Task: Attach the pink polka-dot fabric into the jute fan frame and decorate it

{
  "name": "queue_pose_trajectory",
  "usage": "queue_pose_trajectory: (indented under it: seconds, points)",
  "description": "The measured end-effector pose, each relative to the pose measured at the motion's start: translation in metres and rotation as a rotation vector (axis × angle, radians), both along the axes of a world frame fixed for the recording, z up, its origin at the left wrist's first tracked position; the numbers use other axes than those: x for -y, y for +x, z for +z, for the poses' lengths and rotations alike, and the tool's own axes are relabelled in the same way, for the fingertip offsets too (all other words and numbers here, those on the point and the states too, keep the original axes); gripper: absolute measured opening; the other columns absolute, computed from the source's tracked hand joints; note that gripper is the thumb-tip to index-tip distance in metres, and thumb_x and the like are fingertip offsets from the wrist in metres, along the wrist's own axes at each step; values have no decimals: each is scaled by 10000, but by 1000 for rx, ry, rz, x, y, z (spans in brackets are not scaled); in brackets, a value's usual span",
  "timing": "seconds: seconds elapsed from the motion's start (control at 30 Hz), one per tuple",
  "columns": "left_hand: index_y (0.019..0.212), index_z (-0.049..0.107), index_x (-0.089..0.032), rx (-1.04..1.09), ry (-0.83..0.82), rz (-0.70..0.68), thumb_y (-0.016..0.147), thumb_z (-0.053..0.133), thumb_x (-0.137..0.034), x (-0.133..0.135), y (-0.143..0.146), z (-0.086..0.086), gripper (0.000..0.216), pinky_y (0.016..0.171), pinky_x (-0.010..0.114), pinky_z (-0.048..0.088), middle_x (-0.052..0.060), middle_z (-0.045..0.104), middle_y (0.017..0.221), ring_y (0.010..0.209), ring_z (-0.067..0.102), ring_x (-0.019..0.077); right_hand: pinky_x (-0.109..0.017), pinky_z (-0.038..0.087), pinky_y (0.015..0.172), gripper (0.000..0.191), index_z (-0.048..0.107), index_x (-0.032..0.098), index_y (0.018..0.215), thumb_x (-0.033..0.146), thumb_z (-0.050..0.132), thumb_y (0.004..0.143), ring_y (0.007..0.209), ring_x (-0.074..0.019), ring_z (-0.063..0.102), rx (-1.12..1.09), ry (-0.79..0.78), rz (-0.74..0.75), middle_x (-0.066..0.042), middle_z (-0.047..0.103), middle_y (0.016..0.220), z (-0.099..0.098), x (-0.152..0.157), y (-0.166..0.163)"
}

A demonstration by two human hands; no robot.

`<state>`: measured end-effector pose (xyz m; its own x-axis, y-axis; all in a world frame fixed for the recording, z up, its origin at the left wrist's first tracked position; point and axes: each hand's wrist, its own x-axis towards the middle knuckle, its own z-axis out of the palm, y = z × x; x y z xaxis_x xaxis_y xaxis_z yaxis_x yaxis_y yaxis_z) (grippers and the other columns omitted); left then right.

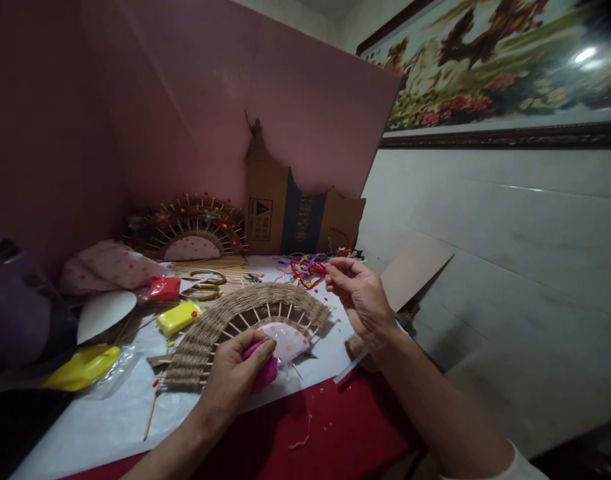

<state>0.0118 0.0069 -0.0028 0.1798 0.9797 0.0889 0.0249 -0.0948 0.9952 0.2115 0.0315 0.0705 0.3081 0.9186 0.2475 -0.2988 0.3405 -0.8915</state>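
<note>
My left hand [230, 373] is closed on a magenta pack of modelling clay [266, 373] in a clear wrapper, over the lower part of a woven fan [200, 337]. This fan has twine woven across wooden sticks and a dotted pink half circle [300, 341] at its base. Raised to the right of it, my right hand [363, 297] has thumb and forefinger pinched together. What they hold, if anything, is too small to make out. Just behind those fingertips lies a tangle of coloured pipe cleaners [305, 270].
A decorated fan [210, 220] leans at the back beside torn cardboard [270, 200]. Scissors [208, 283], a red clay pack [164, 288], a yellow clay pack [179, 317] and an opened yellow pack [83, 367] lie left. White paper [110, 417] covers part of the red table [345, 433].
</note>
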Motion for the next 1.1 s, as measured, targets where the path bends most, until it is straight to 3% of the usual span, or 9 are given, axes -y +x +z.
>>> queue_pose_trajectory:
  seconds: [0.17, 0.33, 0.47, 0.73, 1.1]
  points:
    - [628, 620, -160, 5, 23, -25, 672, 651, -385, 0, 0, -3, 231, 504, 218, 362, -12, 556, 566, 520, 463, 116, -226, 418, 449, 254, 558, 156, 711, 407, 574, 751, 482, -92, 526, 609, -72, 43, -1, 598, 626, -1, -33, -6]
    - [608, 605, -163, 0, 71, -13, 681, 638, -391, -1, -1, -3, 242, 522, 222, 369, -21, 537, 551, 525, 461, 121, -238, 435, 563, 22, 616, 160, 661, 144, 631, 655, 558, -113, 553, 863, -23, -26, 6, 619, 599, -7, -79, -6]
    - [622, 608, -161, -20, 91, -22, 700, 622, -382, -2, -2, -6, 234, 535, 228, 376, -15, 550, 565, 541, 473, 130, -248, 436, 641, 119, 654, 172, 670, 71, 646, 606, 636, -131, 581, 1042, 3, -66, -2, 658, 660, -9, -102, -6]
    - [630, 624, -156, -35, 123, -21, 716, 610, -386, -2, -4, -9, 245, 554, 231, 383, -1, 571, 581, 565, 494, 148, -246, 434, 641, 99, 704, 160, 680, 95, 641, 641, 661, -150, 609, 1223, 22, 9, -30, 689, 679, -24, -126, -10]
    - [616, 621, -162, -58, 151, -19, 714, 603, -355, -3, -3, -8, 217, 553, 231, 382, 3, 567, 577, 567, 487, 151, -195, 441, 522, 96, 697, 124, 680, 89, 611, 657, 535, -110, 600, 1171, -41, 133, -19, 669, 585, -39, -131, -3]
